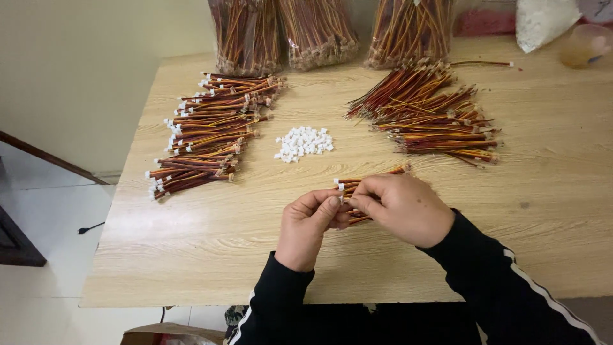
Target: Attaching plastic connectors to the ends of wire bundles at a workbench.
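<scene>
a pale wooden table (191,255) carries a stack of finished wire bundles with white ends (207,131) on the left, a small heap of white connectors (304,142) mid-table, and a loose pile of wires (434,115) to the right. bagged wires (319,29) line the far edge, beside a white bag (543,22) and a cup (584,45).

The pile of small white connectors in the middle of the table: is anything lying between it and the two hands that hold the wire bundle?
Nothing visible: only bare table separates the white connectors from the left hand and right hand holding the wire bundle.
</scene>
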